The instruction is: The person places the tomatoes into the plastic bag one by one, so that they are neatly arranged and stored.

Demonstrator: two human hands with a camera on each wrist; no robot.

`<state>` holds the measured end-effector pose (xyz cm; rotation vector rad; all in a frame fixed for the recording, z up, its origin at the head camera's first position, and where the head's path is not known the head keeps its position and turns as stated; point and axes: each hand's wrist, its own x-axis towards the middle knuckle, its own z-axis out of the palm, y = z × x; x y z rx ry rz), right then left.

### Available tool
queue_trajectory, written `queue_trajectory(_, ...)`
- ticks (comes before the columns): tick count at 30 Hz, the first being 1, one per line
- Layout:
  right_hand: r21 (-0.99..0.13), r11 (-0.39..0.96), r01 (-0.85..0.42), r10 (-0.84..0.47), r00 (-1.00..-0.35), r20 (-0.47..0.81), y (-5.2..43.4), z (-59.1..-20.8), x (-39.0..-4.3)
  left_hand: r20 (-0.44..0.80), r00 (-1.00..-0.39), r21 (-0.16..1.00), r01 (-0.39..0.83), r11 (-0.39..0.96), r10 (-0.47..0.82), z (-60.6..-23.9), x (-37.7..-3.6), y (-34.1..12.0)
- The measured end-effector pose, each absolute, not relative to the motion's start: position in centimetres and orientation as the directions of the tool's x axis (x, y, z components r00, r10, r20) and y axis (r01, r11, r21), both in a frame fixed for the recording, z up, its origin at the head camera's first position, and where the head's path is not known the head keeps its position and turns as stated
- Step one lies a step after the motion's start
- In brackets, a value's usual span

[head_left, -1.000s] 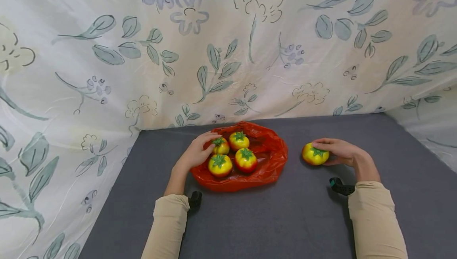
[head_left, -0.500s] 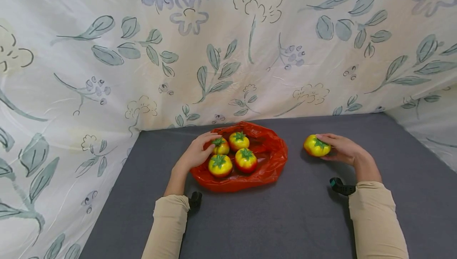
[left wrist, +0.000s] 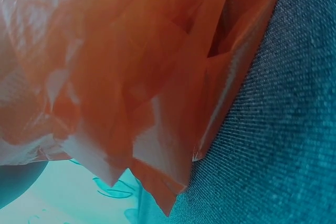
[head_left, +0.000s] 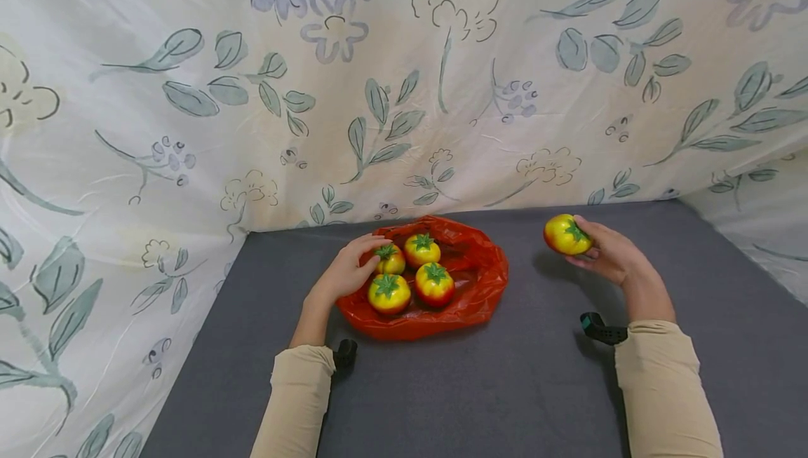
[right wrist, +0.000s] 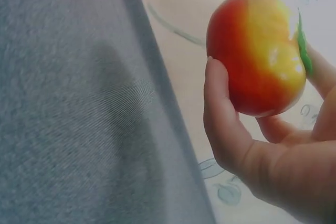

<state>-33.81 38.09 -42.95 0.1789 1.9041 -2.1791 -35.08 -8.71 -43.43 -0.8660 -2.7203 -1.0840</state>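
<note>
In the head view, my right hand (head_left: 609, 251) holds a shiny yellow-and-red tomato (head_left: 562, 235) with a green leafy top, raised over the grey table at the right. Fingers and thumb curve round its sides in the right wrist view, where the tomato (right wrist: 257, 53) shows its red side. My left hand (head_left: 347, 265) grips the left edge of an opened red plastic bag (head_left: 467, 307), fingertips right at the left tomato (head_left: 390, 259). Several similar tomatoes, such as the front one (head_left: 435, 284), sit in the bag. Crumpled bag plastic (left wrist: 131, 77) fills much of the left wrist view.
A dark grey cloth (head_left: 473, 388) covers the table. Behind it and at both sides hangs a pale flowered curtain (head_left: 391, 93). Black wrist straps (head_left: 602, 332) sit below the hands.
My right hand has lifted the tomato off the table, up and slightly to the right, tilting it. The left hand and the bag have stayed in place.
</note>
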Motion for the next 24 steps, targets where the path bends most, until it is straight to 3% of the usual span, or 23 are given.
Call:
queue_trajectory(13, -0.925, -0.294, 0.243, -0.109, -0.969, -0.22, 36.5, -40.9, -33.4, 0.28, -0.834, 0.606, 0.537, 0.586, 0.475, -43.5, -35.1, -8.7)
queue_trajectory(24, -0.961, -0.226, 0.157, -0.149, -0.981, -0.125, 34.1, -39.9, -32.8, 0.26, -0.84, 0.611, 0.525, 0.593, 0.476, -43.3, -35.0, -8.7)
